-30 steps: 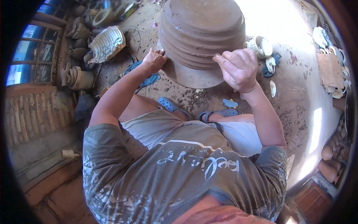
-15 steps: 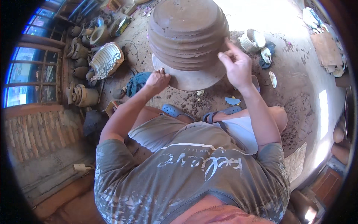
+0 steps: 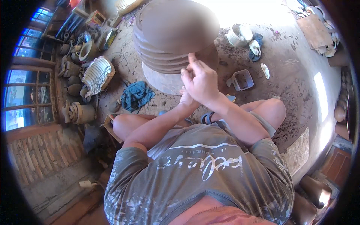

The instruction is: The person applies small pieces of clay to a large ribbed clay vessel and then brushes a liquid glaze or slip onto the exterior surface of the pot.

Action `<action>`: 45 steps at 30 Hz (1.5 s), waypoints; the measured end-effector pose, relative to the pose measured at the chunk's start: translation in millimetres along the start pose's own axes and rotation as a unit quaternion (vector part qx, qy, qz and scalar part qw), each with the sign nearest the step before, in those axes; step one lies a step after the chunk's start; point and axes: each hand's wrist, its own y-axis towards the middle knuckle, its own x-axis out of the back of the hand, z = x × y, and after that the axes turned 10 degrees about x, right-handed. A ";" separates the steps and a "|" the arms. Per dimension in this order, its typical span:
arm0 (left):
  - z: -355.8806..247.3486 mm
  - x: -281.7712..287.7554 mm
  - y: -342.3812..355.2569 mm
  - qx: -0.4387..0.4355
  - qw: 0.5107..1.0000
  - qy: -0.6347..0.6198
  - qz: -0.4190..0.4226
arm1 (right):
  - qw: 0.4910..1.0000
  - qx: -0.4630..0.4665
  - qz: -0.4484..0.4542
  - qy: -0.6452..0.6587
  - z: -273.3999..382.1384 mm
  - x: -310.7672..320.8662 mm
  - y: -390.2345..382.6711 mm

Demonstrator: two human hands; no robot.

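A large brown clay form with stacked horizontal ridges stands on a round turntable; its broad top is blurred. My right hand reaches to the near right of the ridged side, index finger stretched out against the clay, thumb apart, nothing held. Lower down and partly covered by my right wrist, my left hand has its fingers closed at the turntable's near edge. My forearms cross closely at the wrists.
Right of the turntable lie a clear plastic tub and a pale bucket. A teal cloth sits at the left. Beyond it are a ribbed white piece and several pots along the wall. Clay crumbs cover the floor.
My left hand has travelled rightward along the turntable's rim, beneath my right wrist. My right hand has come leftward across the clay's front. The whole view has shifted.
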 end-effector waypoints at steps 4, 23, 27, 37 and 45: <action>-0.7 0.0 8.9 -0.024 0.999 -0.023 0.021 | 0.990 0.083 -0.021 0.116 6.6 -2.2 -8.3; 31.5 98.8 -25.5 0.367 0.377 -0.812 0.250 | 0.971 0.162 0.167 0.056 -59.2 37.3 -92.4; 42.9 90.9 -28.5 0.306 0.360 -0.845 0.250 | 0.983 0.049 0.140 0.109 -56.4 36.7 -87.2; 43.2 53.6 -12.5 0.316 0.749 -0.572 0.105 | 0.848 -0.333 0.125 0.393 -49.6 44.6 -99.1; 12.0 18.7 -0.6 0.150 0.951 -0.216 0.161 | 0.884 -0.268 0.004 0.382 -50.5 66.1 -73.9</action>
